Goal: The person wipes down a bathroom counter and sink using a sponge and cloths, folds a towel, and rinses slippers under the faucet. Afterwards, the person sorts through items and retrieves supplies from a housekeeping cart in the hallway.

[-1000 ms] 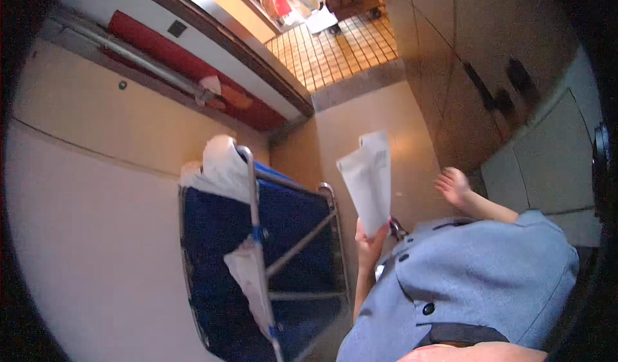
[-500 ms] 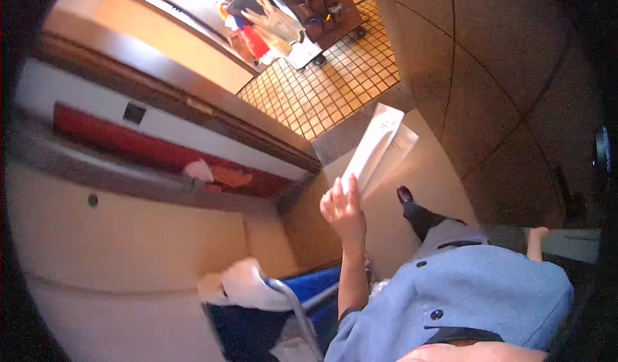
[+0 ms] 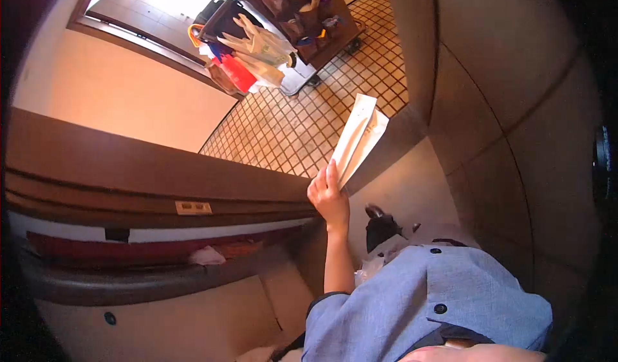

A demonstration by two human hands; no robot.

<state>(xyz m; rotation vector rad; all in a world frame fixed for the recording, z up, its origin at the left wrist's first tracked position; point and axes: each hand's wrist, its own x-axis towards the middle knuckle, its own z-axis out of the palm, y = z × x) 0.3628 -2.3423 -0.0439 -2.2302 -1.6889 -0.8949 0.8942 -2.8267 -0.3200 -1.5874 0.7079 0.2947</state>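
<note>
My left hand (image 3: 328, 194) is closed around the lower ends of long, narrow white packets (image 3: 360, 137). Two of them overlap and fan slightly apart, pointing up and away from me. Small marks show near their far ends, too small to read. Past the packets lies a tiled floor (image 3: 283, 133). My right hand is out of the picture.
Beyond the doorway stands a wheeled cart (image 3: 309, 14) with pockets, hanging tan gloves (image 3: 257, 43) and a red item (image 3: 238, 74). A dark wooden ledge (image 3: 141, 175) runs along my left, and a panelled wall (image 3: 496, 137) rises on my right. My shoe (image 3: 373, 211) is on the pale floor.
The view has shifted forward toward the doorway, and the cart looks closer. My left hand still holds the packets. My right hand and the blue, metal-framed object at lower left have left the view.
</note>
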